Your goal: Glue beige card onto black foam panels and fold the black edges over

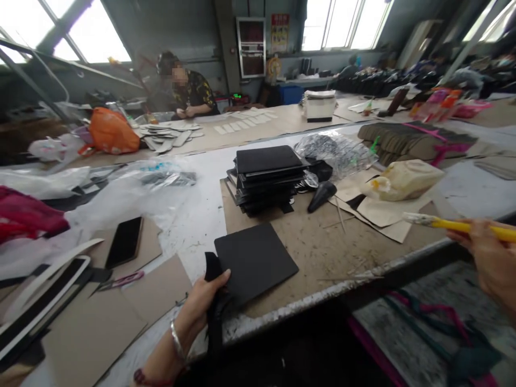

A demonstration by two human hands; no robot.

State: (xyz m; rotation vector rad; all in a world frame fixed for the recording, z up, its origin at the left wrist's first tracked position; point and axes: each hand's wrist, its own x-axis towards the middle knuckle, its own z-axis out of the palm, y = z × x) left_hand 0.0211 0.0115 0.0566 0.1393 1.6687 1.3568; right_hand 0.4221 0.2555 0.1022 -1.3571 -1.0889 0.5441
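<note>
My left hand (203, 295), with a silver bangle on the wrist, is closed on a black strip (213, 264) of flexible material. Its thumb reaches to the left edge of a flat black rectangular panel (256, 260) near the table's front edge; whether it also grips the panel I cannot tell. At the far right, my right hand (486, 252) is wrapped round a yellow-handled brush (455, 224), its pale, crusted tip pointing left. Just beyond the panel rises a stack of black panels (268, 177). A dark, tapered object (321, 196) lies right of the stack.
A yellowish plastic container (407, 180) rests on beige sheets at right, near bundled grey-brown pieces (415, 141). Crumpled clear plastic (334, 153) lies behind the stack. At left are a phone (124, 242), pink-handled scissors (121, 280) and cardboard (92, 333). A co-worker (193, 91) sits across.
</note>
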